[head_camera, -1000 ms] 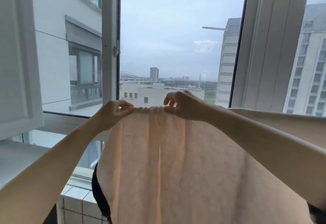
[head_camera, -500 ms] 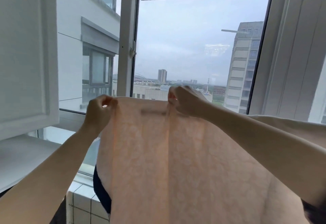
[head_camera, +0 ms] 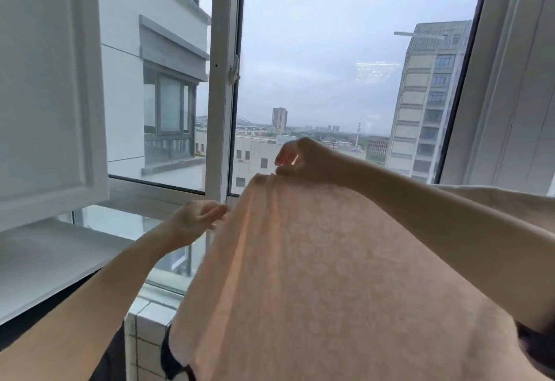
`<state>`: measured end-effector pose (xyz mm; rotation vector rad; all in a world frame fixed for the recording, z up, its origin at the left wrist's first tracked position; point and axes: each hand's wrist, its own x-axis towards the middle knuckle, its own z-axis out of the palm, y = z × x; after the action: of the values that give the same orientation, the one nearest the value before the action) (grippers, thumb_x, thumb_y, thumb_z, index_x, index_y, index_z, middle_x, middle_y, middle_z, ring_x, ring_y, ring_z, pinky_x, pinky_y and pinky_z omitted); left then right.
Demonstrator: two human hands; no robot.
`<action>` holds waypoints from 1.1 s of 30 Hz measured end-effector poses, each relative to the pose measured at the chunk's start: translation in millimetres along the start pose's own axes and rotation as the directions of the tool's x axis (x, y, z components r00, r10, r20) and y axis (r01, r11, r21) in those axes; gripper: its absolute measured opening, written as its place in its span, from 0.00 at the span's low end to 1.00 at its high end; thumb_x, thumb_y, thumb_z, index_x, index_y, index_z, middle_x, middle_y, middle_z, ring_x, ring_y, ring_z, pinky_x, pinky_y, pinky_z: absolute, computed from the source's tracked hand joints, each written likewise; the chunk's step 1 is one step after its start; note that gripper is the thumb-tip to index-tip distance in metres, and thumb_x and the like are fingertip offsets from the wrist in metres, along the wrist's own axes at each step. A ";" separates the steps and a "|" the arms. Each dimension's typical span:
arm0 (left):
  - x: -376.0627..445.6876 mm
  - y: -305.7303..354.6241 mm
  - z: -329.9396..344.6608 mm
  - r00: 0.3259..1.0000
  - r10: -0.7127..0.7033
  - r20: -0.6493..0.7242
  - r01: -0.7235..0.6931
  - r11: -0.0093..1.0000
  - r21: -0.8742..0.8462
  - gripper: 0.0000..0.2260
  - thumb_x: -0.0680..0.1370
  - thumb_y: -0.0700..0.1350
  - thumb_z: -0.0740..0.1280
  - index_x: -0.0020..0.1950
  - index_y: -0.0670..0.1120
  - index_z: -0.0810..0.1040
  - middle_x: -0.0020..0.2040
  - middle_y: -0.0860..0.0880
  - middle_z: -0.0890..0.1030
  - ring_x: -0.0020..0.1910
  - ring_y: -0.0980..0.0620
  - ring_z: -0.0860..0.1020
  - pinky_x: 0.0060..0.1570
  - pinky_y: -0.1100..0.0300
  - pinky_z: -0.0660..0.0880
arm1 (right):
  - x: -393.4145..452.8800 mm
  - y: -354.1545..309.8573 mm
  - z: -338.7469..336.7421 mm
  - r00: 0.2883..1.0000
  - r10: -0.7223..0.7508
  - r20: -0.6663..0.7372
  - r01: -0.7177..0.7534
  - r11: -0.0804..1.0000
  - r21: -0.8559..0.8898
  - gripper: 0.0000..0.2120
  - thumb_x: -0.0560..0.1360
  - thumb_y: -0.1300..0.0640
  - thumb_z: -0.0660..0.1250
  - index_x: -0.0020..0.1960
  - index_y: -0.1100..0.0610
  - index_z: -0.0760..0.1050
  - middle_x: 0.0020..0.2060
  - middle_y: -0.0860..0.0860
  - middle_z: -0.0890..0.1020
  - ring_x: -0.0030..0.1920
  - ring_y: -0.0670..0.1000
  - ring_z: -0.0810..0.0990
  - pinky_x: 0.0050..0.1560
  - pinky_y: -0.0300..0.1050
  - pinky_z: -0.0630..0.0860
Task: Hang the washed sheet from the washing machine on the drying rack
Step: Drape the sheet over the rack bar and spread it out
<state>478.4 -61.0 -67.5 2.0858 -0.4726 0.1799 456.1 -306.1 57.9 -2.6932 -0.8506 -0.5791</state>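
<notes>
On the left my left hand (head_camera: 196, 223) hangs free with loose fingers just beside the edge of the pink sheet (head_camera: 330, 275), which drapes before the window (head_camera: 223, 80), while my right hand (head_camera: 303, 160) pinches its top edge, so I judge I am spreading it, and next the left must catch the edge.

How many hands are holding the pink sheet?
1. The right hand pinches the thin patterned pink sheet at its top edge; the left hand is beside it, fingers loose.

pale peach cotton sheet (head_camera: 330, 275) has a faint white floral print all over; white window frame (head_camera: 223, 80) upper centre, white-tiled ledge (head_camera: 144, 329) lower left.
</notes>
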 end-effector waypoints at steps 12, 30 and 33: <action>18.8 45.5 21.0 0.851 0.242 -0.466 -0.241 0.968 0.063 0.09 0.78 0.44 0.67 0.42 0.41 0.81 0.33 0.46 0.80 0.32 0.50 0.75 0.35 0.60 0.72 | -42.5 25.2 -16.7 0.992 0.025 -0.125 -0.047 0.983 -0.177 0.04 0.75 0.57 0.70 0.47 0.58 0.80 0.42 0.50 0.83 0.41 0.47 0.78 0.44 0.41 0.76; 21.6 95.8 66.9 0.767 0.569 -0.297 -0.402 0.786 0.469 0.10 0.80 0.46 0.64 0.59 0.46 0.80 0.56 0.49 0.81 0.52 0.51 0.79 0.55 0.53 0.75 | -87.2 41.3 -24.7 0.991 0.043 -0.127 -0.066 0.982 -0.179 0.08 0.78 0.55 0.65 0.52 0.57 0.79 0.45 0.50 0.83 0.41 0.45 0.79 0.42 0.38 0.76; 23.1 109.9 91.1 0.729 0.646 -0.226 -0.463 0.709 0.533 0.11 0.80 0.52 0.62 0.57 0.50 0.80 0.52 0.53 0.82 0.48 0.53 0.80 0.50 0.49 0.77 | -113.3 54.8 -33.9 0.985 0.104 -0.137 -0.134 0.964 -0.229 0.10 0.79 0.51 0.61 0.52 0.55 0.78 0.43 0.51 0.83 0.40 0.49 0.81 0.43 0.49 0.80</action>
<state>450.1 -195.4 -22.4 2.1844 -0.8791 1.1677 393.8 -417.3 30.9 -2.8583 -0.6162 -0.8602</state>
